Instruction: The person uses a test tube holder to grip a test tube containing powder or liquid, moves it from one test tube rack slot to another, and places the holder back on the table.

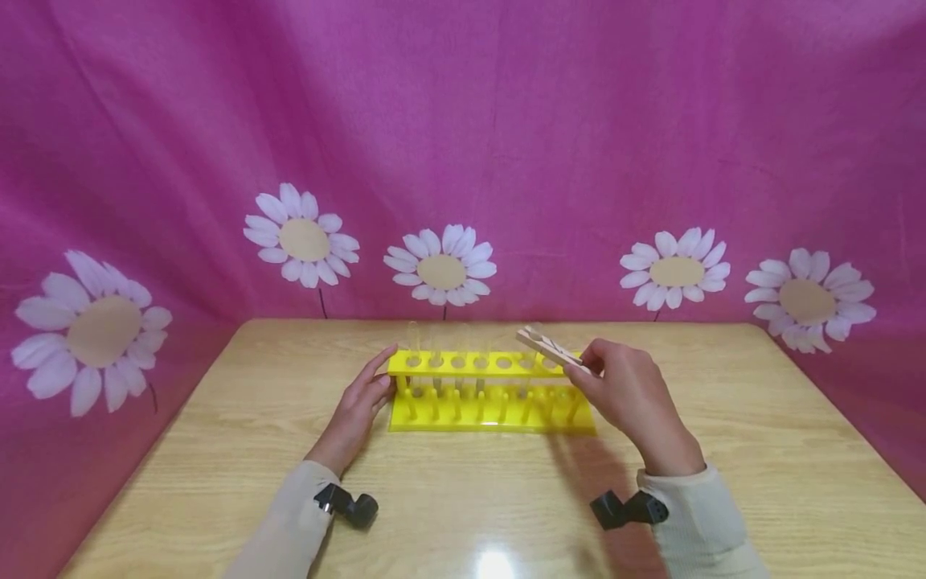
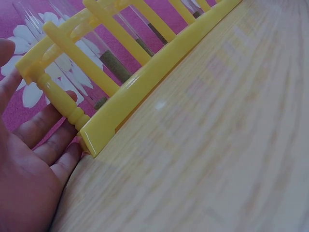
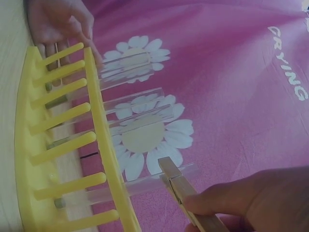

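A yellow test tube rack (image 1: 448, 422) stands on the table, holding several clear test tubes (image 2: 114, 65) with a little dark matter at their bottoms. My left hand (image 1: 359, 410) is at the rack's left end; in the left wrist view its extended fingers (image 2: 41, 123) touch the end post and upper rail. Above the rack's right part, my right hand (image 1: 637, 394) pinches a wooden test tube clamp (image 1: 547, 346) with a metal spring. The clamp's jaws overlap the upper part of one upright tube (image 3: 145, 185), which still sits in the rack.
The wooden table (image 1: 470, 498) reaches back to a pink cloth (image 1: 550, 161) printed with white daisies. Several pegs (image 3: 63, 113) stick up from the rack's base. A black wrist camera (image 1: 347, 507) sits on the left sleeve, another (image 1: 629, 509) on the right.
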Demonstrator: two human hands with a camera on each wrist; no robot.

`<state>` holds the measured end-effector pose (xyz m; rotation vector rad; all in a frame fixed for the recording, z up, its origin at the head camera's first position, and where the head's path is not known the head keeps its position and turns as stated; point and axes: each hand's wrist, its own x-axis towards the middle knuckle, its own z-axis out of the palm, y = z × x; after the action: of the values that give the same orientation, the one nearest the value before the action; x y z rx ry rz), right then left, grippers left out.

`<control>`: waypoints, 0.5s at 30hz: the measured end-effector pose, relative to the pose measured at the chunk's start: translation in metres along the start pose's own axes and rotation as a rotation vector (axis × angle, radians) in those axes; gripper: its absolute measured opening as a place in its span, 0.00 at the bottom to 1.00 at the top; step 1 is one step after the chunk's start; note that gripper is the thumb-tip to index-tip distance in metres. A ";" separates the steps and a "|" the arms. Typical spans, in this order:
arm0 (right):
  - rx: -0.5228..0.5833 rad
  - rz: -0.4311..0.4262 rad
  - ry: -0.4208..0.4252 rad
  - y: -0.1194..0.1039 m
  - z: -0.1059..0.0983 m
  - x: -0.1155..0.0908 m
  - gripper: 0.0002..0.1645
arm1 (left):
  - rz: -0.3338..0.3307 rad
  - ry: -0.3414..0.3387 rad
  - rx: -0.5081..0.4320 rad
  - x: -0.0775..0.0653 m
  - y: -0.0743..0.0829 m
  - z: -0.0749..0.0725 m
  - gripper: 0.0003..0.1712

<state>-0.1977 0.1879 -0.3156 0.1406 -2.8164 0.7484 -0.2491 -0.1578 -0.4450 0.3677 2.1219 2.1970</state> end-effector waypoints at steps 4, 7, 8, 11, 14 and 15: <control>0.009 0.005 -0.010 0.000 0.000 0.000 0.13 | 0.003 -0.001 -0.004 0.001 0.000 0.000 0.27; 0.012 0.012 -0.022 0.001 0.000 0.000 0.13 | -0.004 -0.001 -0.007 0.000 0.000 0.001 0.27; 0.014 0.014 -0.025 0.001 0.000 0.000 0.13 | -0.005 0.000 -0.005 0.000 0.000 0.001 0.27; 0.008 0.011 -0.015 0.000 0.001 0.000 0.12 | 0.001 0.001 0.000 0.000 -0.001 0.000 0.27; 0.007 0.006 -0.008 0.000 0.001 0.001 0.12 | -0.002 0.004 0.008 0.000 -0.001 -0.001 0.27; 0.005 0.004 -0.008 0.000 0.002 0.001 0.12 | -0.005 0.001 0.010 0.000 -0.002 -0.001 0.27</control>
<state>-0.1985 0.1871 -0.3168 0.1384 -2.8231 0.7577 -0.2492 -0.1586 -0.4466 0.3619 2.1325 2.1850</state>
